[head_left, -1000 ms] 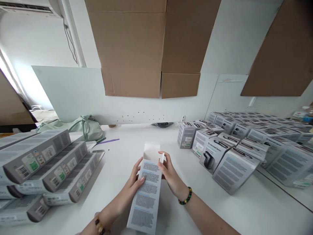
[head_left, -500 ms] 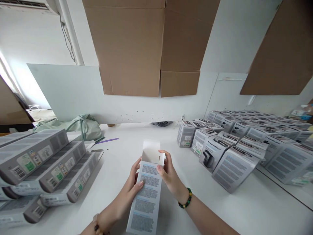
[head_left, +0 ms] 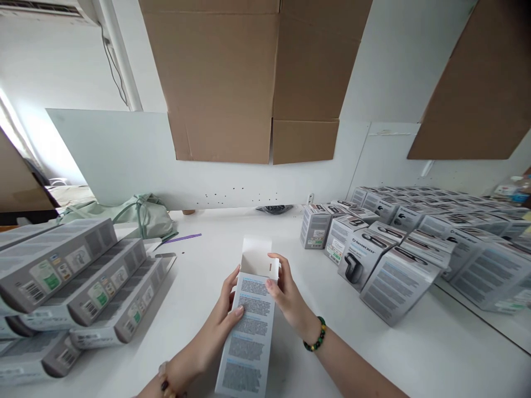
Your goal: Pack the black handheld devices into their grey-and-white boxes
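A tall grey-white printed carton (head_left: 249,337) lies tilted in front of me, its far end unfolded with a white flap (head_left: 256,249) standing up. My left hand (head_left: 228,309) is wrapped around the carton's left side, thumb on the printed face. At the upper right corner, my right hand (head_left: 287,293) pinches the small side flap (head_left: 274,269) between thumb and fingers. What lies inside the carton cannot be seen.
On the left, several long grey cartons (head_left: 83,276) are stacked. Rows of closed product boxes (head_left: 365,254) stand on the right of the white table (head_left: 199,354). A pale green bag (head_left: 145,215) and a purple strip (head_left: 182,238) lie at the back left.
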`<state>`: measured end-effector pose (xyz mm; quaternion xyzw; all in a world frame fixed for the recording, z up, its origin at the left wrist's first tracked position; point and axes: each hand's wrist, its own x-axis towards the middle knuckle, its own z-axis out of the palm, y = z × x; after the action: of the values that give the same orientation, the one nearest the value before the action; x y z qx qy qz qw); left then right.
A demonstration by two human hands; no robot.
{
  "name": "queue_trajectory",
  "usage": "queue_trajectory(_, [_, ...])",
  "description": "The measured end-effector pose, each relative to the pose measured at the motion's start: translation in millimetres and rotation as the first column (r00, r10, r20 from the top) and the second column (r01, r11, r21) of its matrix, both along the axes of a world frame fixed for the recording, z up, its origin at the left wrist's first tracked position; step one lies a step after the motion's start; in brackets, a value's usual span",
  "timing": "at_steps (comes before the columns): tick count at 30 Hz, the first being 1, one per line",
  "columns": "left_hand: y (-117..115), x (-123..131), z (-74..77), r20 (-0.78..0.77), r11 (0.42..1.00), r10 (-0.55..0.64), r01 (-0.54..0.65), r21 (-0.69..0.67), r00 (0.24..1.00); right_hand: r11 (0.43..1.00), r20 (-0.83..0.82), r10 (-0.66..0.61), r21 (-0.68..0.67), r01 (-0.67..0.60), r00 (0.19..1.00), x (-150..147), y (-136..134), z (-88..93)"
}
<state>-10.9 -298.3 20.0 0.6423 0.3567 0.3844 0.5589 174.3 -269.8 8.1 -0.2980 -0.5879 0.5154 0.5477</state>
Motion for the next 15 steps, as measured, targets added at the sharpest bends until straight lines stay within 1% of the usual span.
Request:
queue_trajectory(5, [3.1, 0.1, -3.0, 0.036, 1.000, -0.025, 0.024, 0.011, 0.999, 1.000, 0.002, -0.001, 0.006, 0.001, 1.000, 0.8, 1.3, -1.2])
queue_trajectory(9, [5.3, -0.6, -6.3, 0.061, 0.999, -0.023, 0.021, 0.031, 0.998, 1.000, -0.003, -0.002, 0.012, 0.002, 1.000, 1.0, 1.6, -1.8])
queue_trajectory(15, [3.3, -2.3, -6.4, 0.010, 1.000, 0.003, -0.003, 0.022, 1.000, 1.000, -0.004, 0.001, 0.019, -0.001, 1.000, 0.4, 1.0, -1.3])
